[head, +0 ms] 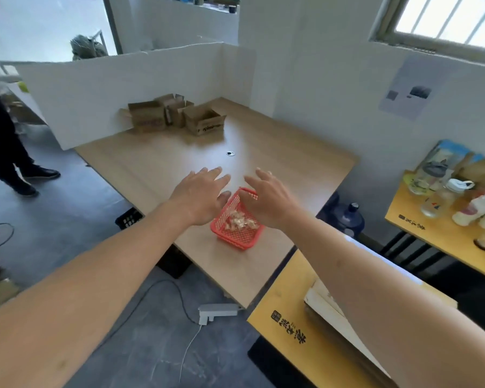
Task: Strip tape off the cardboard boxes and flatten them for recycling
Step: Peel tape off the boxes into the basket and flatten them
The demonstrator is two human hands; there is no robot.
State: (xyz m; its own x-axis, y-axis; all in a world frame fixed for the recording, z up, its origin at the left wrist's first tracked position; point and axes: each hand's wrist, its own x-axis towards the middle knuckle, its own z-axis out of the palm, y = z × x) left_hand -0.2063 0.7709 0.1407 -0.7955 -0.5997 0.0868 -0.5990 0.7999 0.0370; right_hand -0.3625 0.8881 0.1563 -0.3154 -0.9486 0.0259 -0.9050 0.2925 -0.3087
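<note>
Three open brown cardboard boxes stand together at the far side of the wooden table [277,147]: a left box [147,117], a middle box [175,107] and a right box [205,121], all upright with flaps raised. My left hand [200,194] and my right hand [268,198] are stretched out side by side above the table's near part, fingers straight and spread, holding nothing. Both hands hover over a red mesh basket [237,233], well short of the boxes.
The red basket holds crumpled pale scraps. White partition walls [123,88] enclose the table's far and left sides. A yellow table [443,228] with bottles stands at right, another yellow surface [286,312] at lower right. A person's legs [3,152] stand at left. A cable and power strip [216,310] lie on the floor.
</note>
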